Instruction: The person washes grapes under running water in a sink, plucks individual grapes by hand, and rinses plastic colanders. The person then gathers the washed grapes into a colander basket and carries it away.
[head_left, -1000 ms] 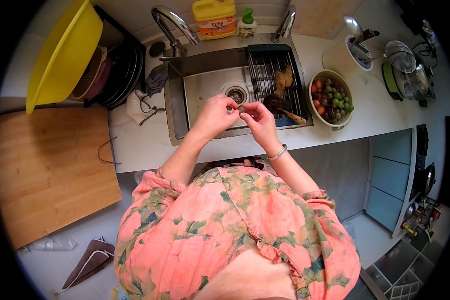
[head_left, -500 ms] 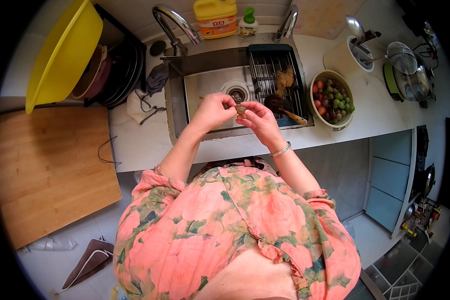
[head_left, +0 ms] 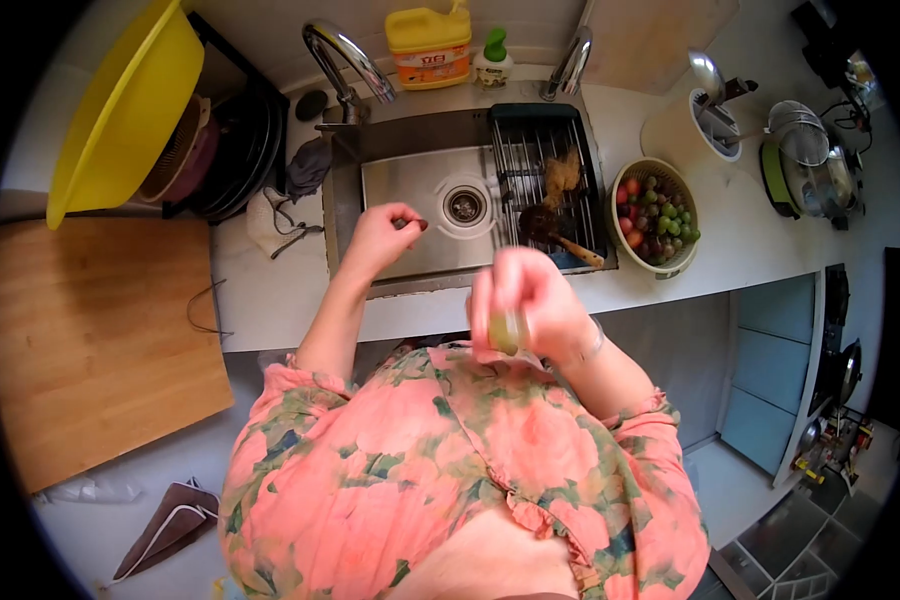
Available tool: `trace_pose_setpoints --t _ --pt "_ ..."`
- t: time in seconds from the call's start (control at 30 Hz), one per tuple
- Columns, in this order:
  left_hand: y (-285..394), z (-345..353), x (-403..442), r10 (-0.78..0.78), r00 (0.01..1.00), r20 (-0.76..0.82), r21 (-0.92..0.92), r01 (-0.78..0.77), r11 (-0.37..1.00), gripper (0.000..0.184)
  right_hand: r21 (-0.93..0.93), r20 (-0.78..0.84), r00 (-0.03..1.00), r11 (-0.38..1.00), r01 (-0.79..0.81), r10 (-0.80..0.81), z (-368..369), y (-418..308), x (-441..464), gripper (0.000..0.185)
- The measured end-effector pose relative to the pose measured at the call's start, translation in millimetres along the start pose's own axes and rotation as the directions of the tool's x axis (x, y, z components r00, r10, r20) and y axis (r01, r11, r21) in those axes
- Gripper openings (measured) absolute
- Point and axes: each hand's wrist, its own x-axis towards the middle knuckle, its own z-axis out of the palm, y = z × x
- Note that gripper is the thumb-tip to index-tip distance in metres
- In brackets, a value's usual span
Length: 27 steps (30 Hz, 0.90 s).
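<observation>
My right hand (head_left: 538, 300), smeared a little by motion, pinches a pale green grape (head_left: 506, 334) above the counter's front edge, close to my chest. Over the left part of the sink (head_left: 395, 180), my left hand (head_left: 378, 240) is closed, with a small dark reddish bit of grape skin (head_left: 422, 225) at its fingertips. To the right of the sink stands a cream basket (head_left: 660, 268) of green and dark grapes (head_left: 670, 212) with several red round fruits (head_left: 632, 188).
A drying rack (head_left: 510, 160) over the sink's right side holds a wooden-handled brush (head_left: 575, 250) and a tan scrubber (head_left: 562, 178). Two taps (head_left: 345, 60) and soap bottles (head_left: 430, 50) stand behind. At left are a wooden board (head_left: 110, 340) and a yellow basin (head_left: 125, 110).
My hands were together over the sink on one grape and have parted. The right came back toward my chest with the grape; the left moved slightly left.
</observation>
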Motion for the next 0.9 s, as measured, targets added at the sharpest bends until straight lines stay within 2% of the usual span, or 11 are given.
trace_pose_setpoints --t 0.13,0.17,0.27,0.37,0.47,0.5,0.6,0.67,0.73,0.8,0.9 --pt "-18.1 -1.1 -20.6 -0.145 0.988 -0.062 -0.094 0.139 0.986 0.013 -0.131 0.537 0.838 0.972 0.193 -0.094 85.7 -30.9 27.0 0.010" --pt "-22.3 -1.0 -26.3 -0.159 0.985 -0.072 -0.127 0.149 0.981 0.011 -0.125 0.543 0.836 0.977 0.175 -0.080 91.0 -28.4 32.1 0.010" --pt "-35.0 2.3 -42.3 -0.200 0.975 -0.092 -0.226 0.175 0.958 0.010 0.089 0.594 0.733 0.933 0.349 -0.331 102.5 -16.5 43.1 0.014" --pt "-37.8 5.6 -59.6 -0.221 0.969 -0.111 -0.240 0.189 0.952 0.008 0.124 0.478 0.792 0.921 0.368 -0.381 112.2 -13.0 40.3 0.007" --pt "-43.2 6.4 -77.2 -0.256 0.956 -0.141 -0.268 0.212 0.940 0.008 0.041 0.435 0.871 0.971 0.236 -0.230 114.2 -14.8 43.3 0.016" --pt "-46.4 8.2 -84.8 -0.271 0.952 -0.141 -0.278 0.224 0.934 0.009 0.051 0.493 0.833 0.964 0.260 -0.251 110.3 -10.8 45.1 0.015" --pt "-55.3 14.6 -111.4 -0.295 0.934 -0.202 -0.408 0.193 0.892 0.010 -0.016 0.605 0.793 0.995 0.096 -0.067 91.7 -14.5 45.6 0.008" --pt "-55.9 18.0 -131.9 -0.312 0.910 -0.273 -0.484 0.151 0.862 0.009 -0.193 0.594 0.800 0.981 0.038 0.085 75.9 -7.0 57.8 0.007" --pt "-74.5 19.6 -154.4 -0.368 0.862 -0.348 -0.629 0.076 0.774 0.009 -0.452 0.420 0.891 0.891 0.041 0.172 53.0 12.5 58.9 0.009" --pt "-97.4 16.6 -179.1 -0.372 0.816 -0.443 -0.618 0.023 0.786 0.012 -0.537 0.135 0.951 0.827 -0.166 0.278 29.1 47.3 63.3 0.012" --pt "-115.1 -2.4 -219.6 -0.560 0.646 -0.518 -0.660 0.115 0.742 0.017 -0.590 -0.047 0.895 0.711 -0.382 0.443 -2.3 100.0 74.5 0.013"
